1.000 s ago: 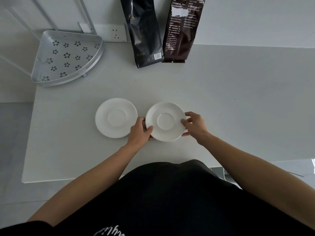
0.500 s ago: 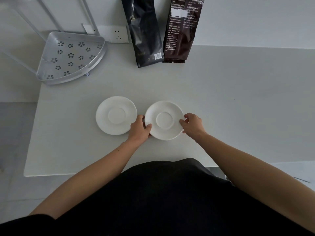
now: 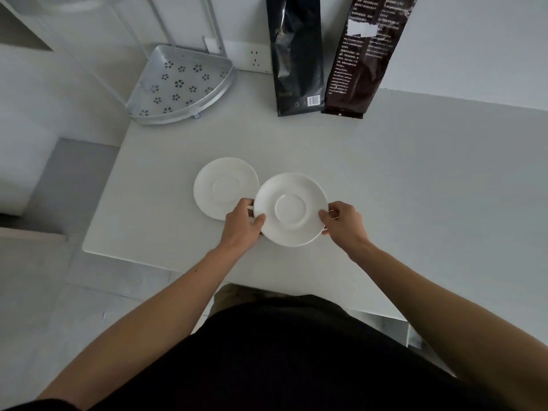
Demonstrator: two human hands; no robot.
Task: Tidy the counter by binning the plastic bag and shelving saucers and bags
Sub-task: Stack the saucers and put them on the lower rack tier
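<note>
Both hands grip one white saucer, the right saucer [image 3: 290, 209], over the near part of the white counter [image 3: 415, 188]. The left hand [image 3: 241, 225] closes on its left rim, thumb on top and fingers curled beneath; the right hand [image 3: 344, 222] closes on its right rim, fingertips pinching the edge. The right saucer's left edge overlaps the right edge of a second white saucer, the left saucer [image 3: 225, 186], which lies flat on the counter; whether the two touch cannot be determined. Two coffee bags stand upright at the far edge of the counter against the wall: the black bag [image 3: 298, 54] on the left and the brown bag [image 3: 364, 57] just beside it on the right. A metal corner shelf [image 3: 178, 87] with flower-shaped perforations sits at the far left corner of the counter, its tray bare. A wall socket [image 3: 255, 59] is mounted between the shelf and the black bag.
</note>
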